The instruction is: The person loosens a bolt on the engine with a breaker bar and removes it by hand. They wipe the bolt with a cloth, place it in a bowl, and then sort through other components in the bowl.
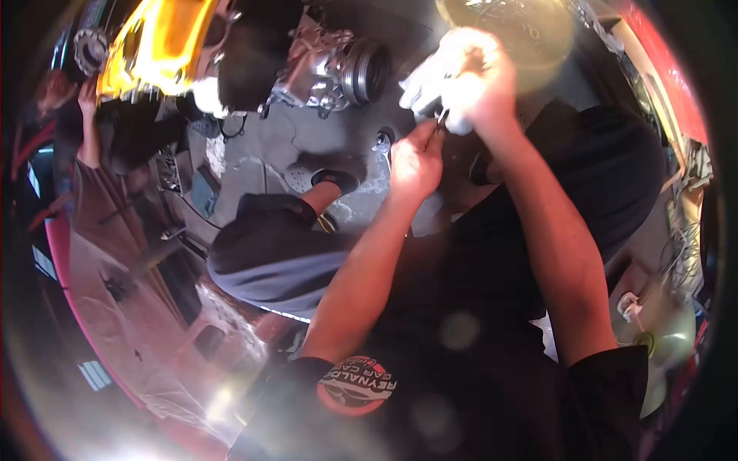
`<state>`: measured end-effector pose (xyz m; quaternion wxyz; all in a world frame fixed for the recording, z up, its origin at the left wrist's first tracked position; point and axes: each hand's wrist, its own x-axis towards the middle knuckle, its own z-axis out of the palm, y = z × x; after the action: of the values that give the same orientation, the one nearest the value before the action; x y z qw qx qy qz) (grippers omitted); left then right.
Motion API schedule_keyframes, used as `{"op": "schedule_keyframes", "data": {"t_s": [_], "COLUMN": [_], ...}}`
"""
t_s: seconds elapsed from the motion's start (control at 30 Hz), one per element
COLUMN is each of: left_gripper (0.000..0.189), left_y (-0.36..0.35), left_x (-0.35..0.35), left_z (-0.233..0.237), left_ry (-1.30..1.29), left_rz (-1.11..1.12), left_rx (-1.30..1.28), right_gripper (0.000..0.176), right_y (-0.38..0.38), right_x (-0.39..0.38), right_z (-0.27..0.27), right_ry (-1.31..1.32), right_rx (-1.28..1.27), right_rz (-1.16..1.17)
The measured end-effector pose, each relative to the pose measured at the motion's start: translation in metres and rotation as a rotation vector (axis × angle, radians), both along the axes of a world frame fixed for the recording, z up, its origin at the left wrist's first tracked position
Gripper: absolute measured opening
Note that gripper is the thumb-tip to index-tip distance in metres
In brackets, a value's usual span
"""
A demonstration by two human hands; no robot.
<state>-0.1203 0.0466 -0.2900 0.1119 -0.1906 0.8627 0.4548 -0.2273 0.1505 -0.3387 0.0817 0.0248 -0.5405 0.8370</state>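
My right hand [486,83], brightly lit, is closed on a crumpled white rag [430,83]. The glare hides some of its fingers. Just below and to the left, my left hand [417,160] is pinched shut on a small, dark, thin part [442,117], perhaps a bolt. Its upper end meets the lower edge of the rag. Both hands are close together, above my lap and the floor. Ahead of them to the left is a metal engine assembly [307,73] with a dark grooved pulley [366,73].
A wrench [383,146] lies on the grey floor. A round pan [565,34] with small metal pieces stands beyond my right hand. A bright yellow part [157,46] is at upper left, with another person's arm [89,127] beside it. A red panel [669,69] edges the right.
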Motion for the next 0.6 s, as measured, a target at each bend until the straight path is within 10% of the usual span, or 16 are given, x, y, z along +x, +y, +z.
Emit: {"op": "schedule_keyframes", "data": {"t_s": [0.23,0.6], "left_gripper": [0.017,0.014], "left_y": [-0.048,-0.016], "left_x": [0.037,-0.031], "left_z": [-0.105,-0.167], "left_ry": [-0.433,-0.685], "left_rz": [0.18,0.287], "left_rx": [-0.017,0.284], "right_gripper": [0.037,0.034], "right_y": [0.185,0.232], "right_x": [-0.032,-0.027], "right_z": [0.043,-0.016], "right_ry": [-0.124,-0.414], "right_rx": [0.789,0.922], "right_rz": [-0.472,-0.293]}}
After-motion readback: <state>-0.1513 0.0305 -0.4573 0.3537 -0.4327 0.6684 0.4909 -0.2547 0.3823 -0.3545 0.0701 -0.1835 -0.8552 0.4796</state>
